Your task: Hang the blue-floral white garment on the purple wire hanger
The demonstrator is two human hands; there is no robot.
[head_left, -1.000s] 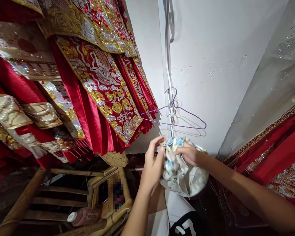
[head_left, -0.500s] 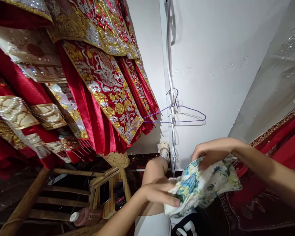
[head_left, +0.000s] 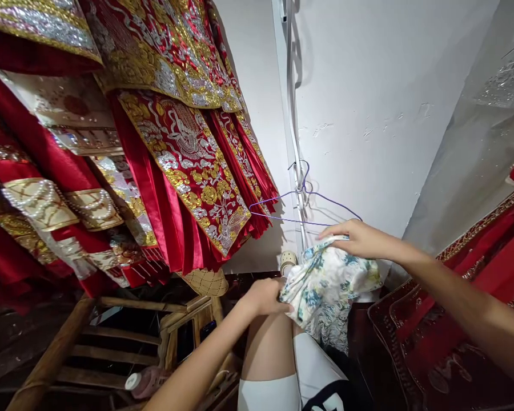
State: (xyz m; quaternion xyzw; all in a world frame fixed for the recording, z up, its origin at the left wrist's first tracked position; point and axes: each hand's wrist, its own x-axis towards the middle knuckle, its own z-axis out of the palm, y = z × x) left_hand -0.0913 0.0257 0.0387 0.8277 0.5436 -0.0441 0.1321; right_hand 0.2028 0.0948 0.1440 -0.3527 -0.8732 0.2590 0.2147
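Note:
A floral cloth (head_left: 329, 281), white with blue and green flowers, is stretched between both my hands above my bare knee. My left hand (head_left: 264, 297) is closed on its lower left edge. My right hand (head_left: 354, 239) is closed on its upper edge. Just above the cloth, a thin purple wire hanger (head_left: 305, 206) hangs on a white pipe in the wall corner.
Red garments with gold and silver embroidery (head_left: 184, 154) hang in rows on the left. A bamboo chair (head_left: 124, 337) with a pink bottle (head_left: 143, 381) stands below them. More red embroidered fabric (head_left: 462, 297) lies on the right.
Both hands have pulled apart from a bunched hold, spreading the cloth. It dipped low, then rose again toward the hanger, with my right hand lifting its upper edge.

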